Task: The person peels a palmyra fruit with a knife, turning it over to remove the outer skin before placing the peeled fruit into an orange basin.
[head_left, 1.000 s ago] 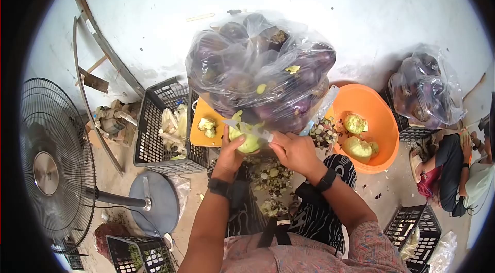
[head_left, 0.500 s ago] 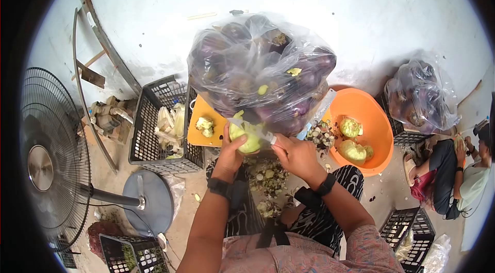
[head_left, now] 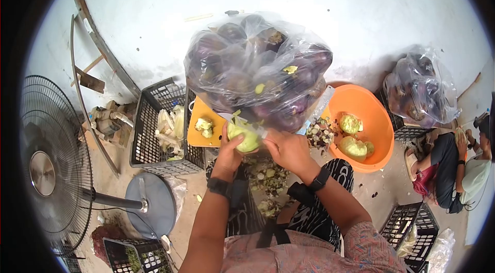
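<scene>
- The pale green vegetable (head_left: 245, 140) sits mid-frame, just below the big plastic bag, gripped in the air above the person's lap.
- The left hand (head_left: 230, 150) is curled around its left side, thumb along the near face, seemingly to steady it against the blade.
- The right hand (head_left: 293, 152) is closed on the handle of the knife (head_left: 251, 127); the blade lies across the top of the vegetable, pointing to the upper left, which probably suits shallow strokes along its skin.
- The vegetable looks round, smooth and moist, with a ragged shred at its upper edge.
- Trimmings (head_left: 267, 177) are heaped below, between the knees, likely where they drop.
- Left of centre, 1 peeled piece (head_left: 204, 127) rests on an orange board (head_left: 203, 108).
- The plastic bag (head_left: 258, 66) of purple vegetables stands close, apparently for easy reach.
- Right of centre, an orange basin (head_left: 382, 133) holds pale peeled pieces (head_left: 353, 146), presumably collected there.
- At the far right edge sits 1 other person (head_left: 474, 175).
</scene>
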Available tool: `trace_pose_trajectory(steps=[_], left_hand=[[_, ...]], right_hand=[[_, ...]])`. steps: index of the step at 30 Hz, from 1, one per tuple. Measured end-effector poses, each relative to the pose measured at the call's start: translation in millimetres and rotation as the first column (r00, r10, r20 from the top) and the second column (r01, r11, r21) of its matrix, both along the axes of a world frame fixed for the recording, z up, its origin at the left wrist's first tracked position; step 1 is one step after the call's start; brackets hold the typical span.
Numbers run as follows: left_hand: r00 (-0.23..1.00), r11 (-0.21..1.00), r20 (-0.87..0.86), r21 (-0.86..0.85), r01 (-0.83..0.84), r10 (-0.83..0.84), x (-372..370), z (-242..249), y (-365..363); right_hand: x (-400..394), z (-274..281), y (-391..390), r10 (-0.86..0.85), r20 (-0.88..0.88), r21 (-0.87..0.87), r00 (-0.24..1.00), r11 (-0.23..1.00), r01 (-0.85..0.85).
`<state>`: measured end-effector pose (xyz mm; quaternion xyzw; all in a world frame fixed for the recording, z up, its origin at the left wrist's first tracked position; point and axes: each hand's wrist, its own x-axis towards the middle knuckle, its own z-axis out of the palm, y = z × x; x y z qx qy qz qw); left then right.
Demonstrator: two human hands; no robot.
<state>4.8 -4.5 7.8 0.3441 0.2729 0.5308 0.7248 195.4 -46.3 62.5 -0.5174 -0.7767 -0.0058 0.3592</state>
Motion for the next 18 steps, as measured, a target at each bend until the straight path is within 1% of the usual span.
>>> trace_pose_trajectory(steps=[3, 5, 9, 11, 14, 18], left_hand=[[1.000, 1.000, -0.020, 0.026, 0.002, -0.001, 1, -1, 0], [1.000, 1.000, 0.027, 0.001, -0.014, 0.014, 2, -3, 1], [0.999, 0.999, -0.022, 0.026, -0.023, 0.024, 3, -6, 0], [1.000, 1.000, -0.006, 0.007, -0.023, 0.023, 1, -3, 0], [1.000, 1.000, -0.004, 0.012, -0.011, 0.011, 1, -1, 0], [1.000, 1.000, -0.020, 0.013, 0.001, 0.000, 1, 0, 0]], right_hand=[[1, -2, -7, -0.022, -0.037, 0.005, 0.999, 1.000, 0.022], [9, -13, -14, -0.008, -0.079, -0.049, 0.997, 0.999, 0.004], [14, -16, -21, -0.048, -0.102, -0.081, 0.994, 0.996, 0.040], [11, -13, -17, -0.026, -0.069, -0.104, 0.997, 0.994, 0.018], [6, -8, -10, -0.020, -0.086, -0.057, 0.996, 0.998, 0.015], [3, -1, -1, -0.003, -0.118, -0.071, 0.993, 0.997, -0.005]])
